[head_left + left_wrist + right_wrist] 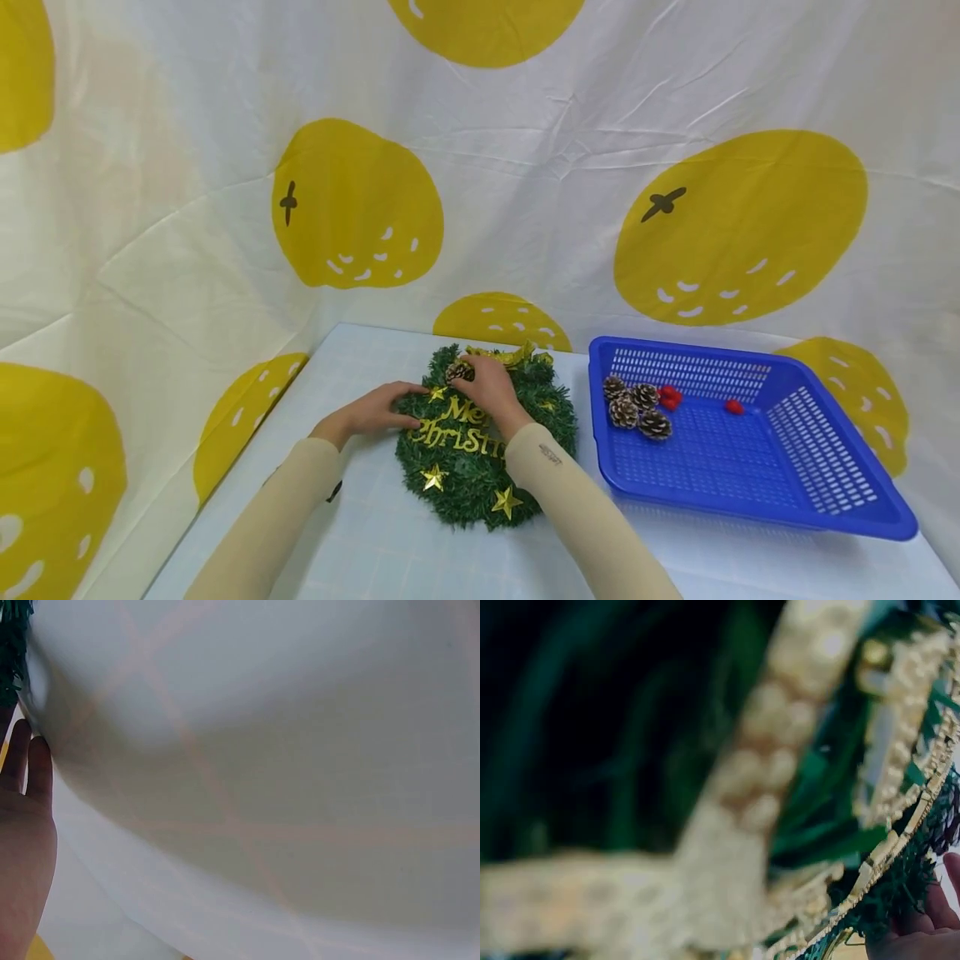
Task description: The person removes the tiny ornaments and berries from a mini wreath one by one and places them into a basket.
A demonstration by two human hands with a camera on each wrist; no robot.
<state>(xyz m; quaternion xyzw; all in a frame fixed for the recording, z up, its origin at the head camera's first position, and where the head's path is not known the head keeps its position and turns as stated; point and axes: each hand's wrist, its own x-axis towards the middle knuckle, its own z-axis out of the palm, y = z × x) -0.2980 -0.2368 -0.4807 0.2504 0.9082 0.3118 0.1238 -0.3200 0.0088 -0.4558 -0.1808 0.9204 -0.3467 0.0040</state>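
A green tinsel wreath [468, 496] lies on the table, with gold "Merry Christmas" lettering [450, 437], gold stars [433, 477] and a gold ribbon [517, 357] at its far edge. At the wreath's upper left, my right hand [491, 390] pinches a brown pine cone [457, 372] against the greenery. My left hand [371, 412] rests at the left edge, thumb and fingers spread and fairly straight. In the left wrist view, its fingers [39, 772] extend beside the tinsel. Blurred gold lettering [742, 787] fills much of the right wrist view.
Right of the wreath stands a blue plastic basket [720, 508]. Several pine cones [624, 412] are grouped in its left end, near red berry-like pieces [670, 397]. Another small red piece [734, 407] lies farther right inside. A white curtain [525, 208] with yellow fruit prints hangs behind the table.
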